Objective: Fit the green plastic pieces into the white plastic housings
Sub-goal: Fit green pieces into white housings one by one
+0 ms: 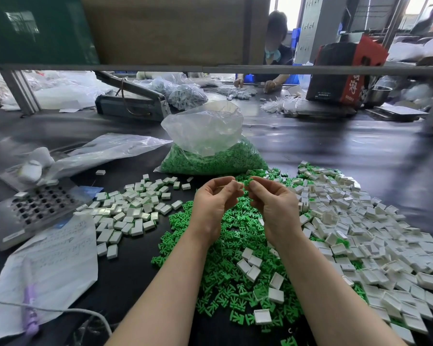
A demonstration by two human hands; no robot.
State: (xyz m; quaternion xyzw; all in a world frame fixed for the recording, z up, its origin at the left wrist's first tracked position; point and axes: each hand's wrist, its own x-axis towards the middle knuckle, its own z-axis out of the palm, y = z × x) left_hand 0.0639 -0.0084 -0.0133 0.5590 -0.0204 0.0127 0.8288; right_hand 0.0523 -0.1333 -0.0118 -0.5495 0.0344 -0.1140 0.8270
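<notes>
Both hands are raised above the dark table, fingertips nearly meeting. My left hand (214, 203) pinches a small white housing (236, 184) between thumb and fingers. My right hand (273, 203) pinches a green plastic piece (248, 182) right beside it; the two parts are almost touching. Under my hands lies a spread of loose green pieces (225, 278). A big heap of open white housings (360, 233) covers the right side. A smaller pile of white housings (133, 208) lies to the left, some showing green edges.
A clear bag of green pieces (210, 156) stands behind my hands. At the left are a grey perforated device (33, 208), a bagged paper sheet (48, 265) and a cable (60, 312). Another person (275, 56) works across the table beside a red-black box (345, 71).
</notes>
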